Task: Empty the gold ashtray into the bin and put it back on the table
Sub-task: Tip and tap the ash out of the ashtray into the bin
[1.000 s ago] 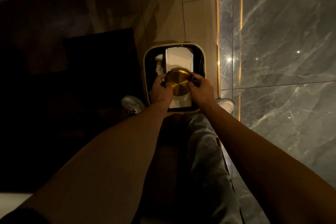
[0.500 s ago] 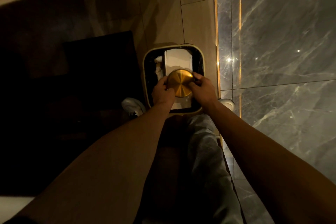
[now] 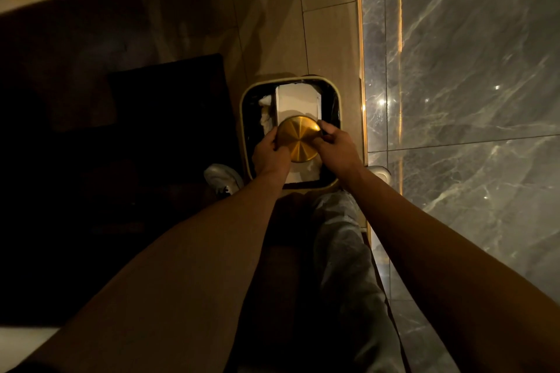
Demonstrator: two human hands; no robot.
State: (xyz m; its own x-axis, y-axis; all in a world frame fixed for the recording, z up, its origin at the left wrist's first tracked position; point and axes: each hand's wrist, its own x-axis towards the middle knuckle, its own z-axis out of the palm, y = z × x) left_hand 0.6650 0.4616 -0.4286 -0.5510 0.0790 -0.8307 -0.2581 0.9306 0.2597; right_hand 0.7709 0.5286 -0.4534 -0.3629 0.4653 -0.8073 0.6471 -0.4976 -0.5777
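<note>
The round gold ashtray is turned upside down, its brushed base facing me, right above the open bin. My left hand grips its left edge and my right hand grips its right edge. The bin is a rounded square with a cream rim and a black liner, standing on the floor. A white box and crumpled white paper lie inside it. The ashtray's inside is hidden.
A grey marble wall with a lit gold strip runs along the right of the bin. A dark low piece of furniture stands to the left. My shoes and trouser legs are just behind the bin on the tan tiled floor.
The ashtray has stayed over the bin in both hands; its base has turned a little flatter toward me. The view has shifted slightly.
</note>
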